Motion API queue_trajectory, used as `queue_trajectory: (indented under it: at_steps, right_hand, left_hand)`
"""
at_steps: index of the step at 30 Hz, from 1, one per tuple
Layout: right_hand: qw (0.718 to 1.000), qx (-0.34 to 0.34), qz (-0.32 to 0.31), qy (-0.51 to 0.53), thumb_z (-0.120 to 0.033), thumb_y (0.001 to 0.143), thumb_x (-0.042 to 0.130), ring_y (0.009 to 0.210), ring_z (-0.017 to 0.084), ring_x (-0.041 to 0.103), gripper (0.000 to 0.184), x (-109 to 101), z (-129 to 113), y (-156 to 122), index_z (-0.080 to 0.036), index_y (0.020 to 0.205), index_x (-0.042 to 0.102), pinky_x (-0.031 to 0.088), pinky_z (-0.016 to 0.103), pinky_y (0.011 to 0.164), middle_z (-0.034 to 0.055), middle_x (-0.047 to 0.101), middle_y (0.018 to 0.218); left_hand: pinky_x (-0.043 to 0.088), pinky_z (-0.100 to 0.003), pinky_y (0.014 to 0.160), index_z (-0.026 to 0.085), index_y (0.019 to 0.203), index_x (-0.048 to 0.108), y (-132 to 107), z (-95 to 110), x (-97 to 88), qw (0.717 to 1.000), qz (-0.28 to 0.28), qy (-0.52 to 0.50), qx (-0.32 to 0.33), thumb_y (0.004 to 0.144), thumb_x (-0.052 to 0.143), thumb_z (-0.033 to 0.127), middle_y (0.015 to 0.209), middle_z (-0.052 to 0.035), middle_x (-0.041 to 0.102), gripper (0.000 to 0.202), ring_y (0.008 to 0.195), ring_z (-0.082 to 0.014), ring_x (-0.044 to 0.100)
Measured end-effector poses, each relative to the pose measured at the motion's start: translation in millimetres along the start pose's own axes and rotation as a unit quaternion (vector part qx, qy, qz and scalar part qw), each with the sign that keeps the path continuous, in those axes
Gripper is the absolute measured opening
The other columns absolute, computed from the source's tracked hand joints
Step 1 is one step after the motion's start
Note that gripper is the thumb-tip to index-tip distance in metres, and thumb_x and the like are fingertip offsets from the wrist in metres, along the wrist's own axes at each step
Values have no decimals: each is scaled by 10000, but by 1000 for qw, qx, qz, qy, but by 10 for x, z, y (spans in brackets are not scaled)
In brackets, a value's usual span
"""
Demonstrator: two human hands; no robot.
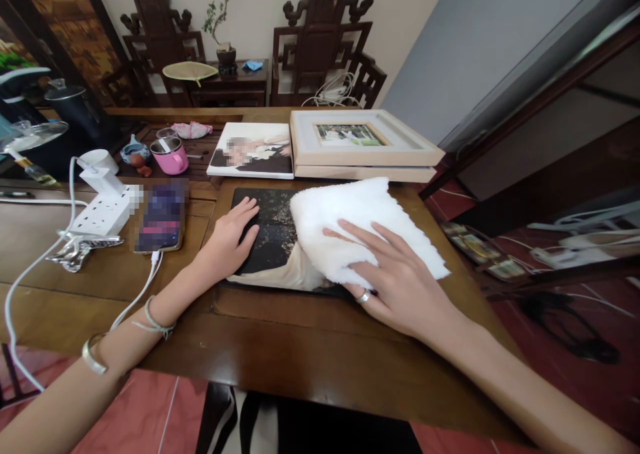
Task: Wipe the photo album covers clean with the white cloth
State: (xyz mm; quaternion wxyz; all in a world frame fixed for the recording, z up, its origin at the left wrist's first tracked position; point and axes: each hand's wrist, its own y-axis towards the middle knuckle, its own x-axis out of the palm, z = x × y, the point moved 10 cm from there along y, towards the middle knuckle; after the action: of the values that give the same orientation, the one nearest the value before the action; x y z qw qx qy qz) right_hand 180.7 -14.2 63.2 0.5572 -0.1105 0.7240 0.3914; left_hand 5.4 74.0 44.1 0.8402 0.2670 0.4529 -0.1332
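A dark photo panel [265,244] lies flat on the wooden table, with a pale dress-like shape and speckles in its picture. My left hand [227,237] rests on the panel's left edge, palm down, fingers stretched out and holding nothing. Over the panel's right part is a fluffy white cloth [325,204], which hides that side. On top of the cloth, my right hand [395,274] has its fingers spread, while the ringed thumb goes under the near edge and grips it.
Behind the panel lie a white-edged photo print [250,167] and stacked framed pictures [415,144]. To the left are a phone [163,214] on a charging cable, a power strip [107,211], a pink mug [173,157] and a black kettle [75,117]. Carved chairs [320,47] stand beyond.
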Motion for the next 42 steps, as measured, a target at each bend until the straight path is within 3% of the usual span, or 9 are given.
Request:
queue_trajectory:
  at_steps: [3,13,19,31,42]
  right_hand:
    - [1000,7,1,-1,-160,868,511,1376,339,424,204,9,-2,9,-201,748,671,373,624,1074,132,555,1409]
    - [998,-16,20,61,-96,800,512,1415,313,368,198,-47,-291,-113,-211,670,607,317,604,1118,106,517,1452]
    - [999,-22,-9,46,-119,813,520,1393,309,406,193,-1,-158,-47,-219,726,661,347,607,1105,102,560,1410]
    - [1000,-4,4,-2,-166,883,506,1376,335,424,198,55,48,67,-200,762,660,370,627,1075,137,552,1409]
    - [999,-10,16,47,-108,838,509,1379,346,415,196,-31,-249,-42,-193,702,622,357,626,1084,140,555,1406]
  left_hand:
    - [337,-531,1160,109,1320,552,-2,0,-5,1000,2,-6,1,971,423,250,1460,-166,496,399,1420,-259,386]
    - [330,-483,1176,33,1308,549,39,2,11,1000,-2,4,-1,973,415,245,1444,-209,502,419,1420,-262,387]
    - [338,-512,1166,102,1315,550,27,-9,13,1000,2,3,2,974,414,256,1454,-170,504,398,1418,-253,390]
    - [330,-504,1172,83,1308,545,-8,8,9,1000,-2,0,-1,977,405,259,1453,-183,501,400,1422,-254,386]
    - [333,-496,1172,44,1308,542,35,-1,23,1000,-3,7,2,976,404,248,1451,-204,495,414,1419,-267,387]
